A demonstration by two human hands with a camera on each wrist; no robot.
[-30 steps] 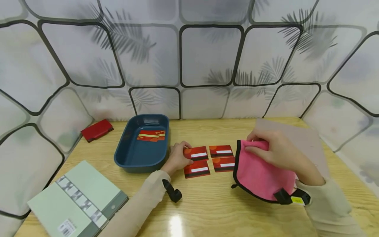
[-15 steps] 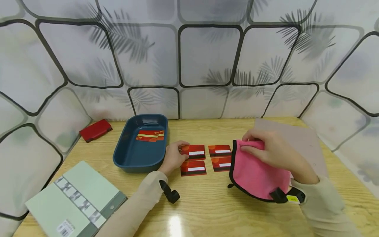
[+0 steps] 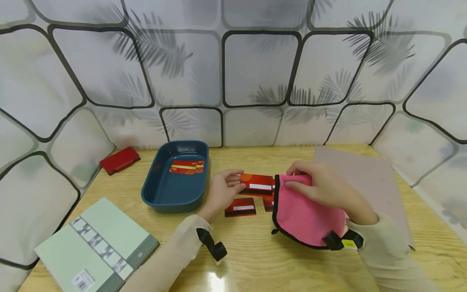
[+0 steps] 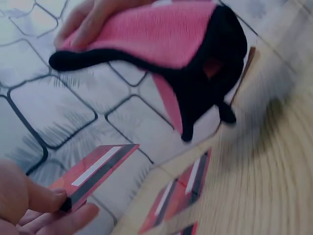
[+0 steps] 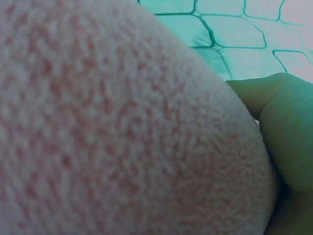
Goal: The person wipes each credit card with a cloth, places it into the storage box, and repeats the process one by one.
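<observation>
Left hand (image 3: 220,194) pinches a red card (image 3: 256,181) near the black-edged pink pouch (image 3: 306,217), pinched by the right hand (image 3: 324,188); bench (image 3: 259,259) runs between the sleeves (image 3: 171,247); blue tray (image 3: 171,190) holds red-gold cards (image 3: 183,167)

Right of the blue tray (image 3: 169,192), the left hand (image 3: 221,194) with its pinched red card (image 3: 257,181), then the pink pouch (image 3: 306,215) in the right hand's (image 3: 326,188) grip, bar a low sideways pass, while behind the card the table (image 3: 242,156) offers a bare strip. Left of the tray, a hand could slip between the red wallet (image 3: 120,161) and the green folder (image 3: 122,231). The tray's near half is free from above; red-and-gold cards (image 3: 183,167) occupy its far half.
</observation>
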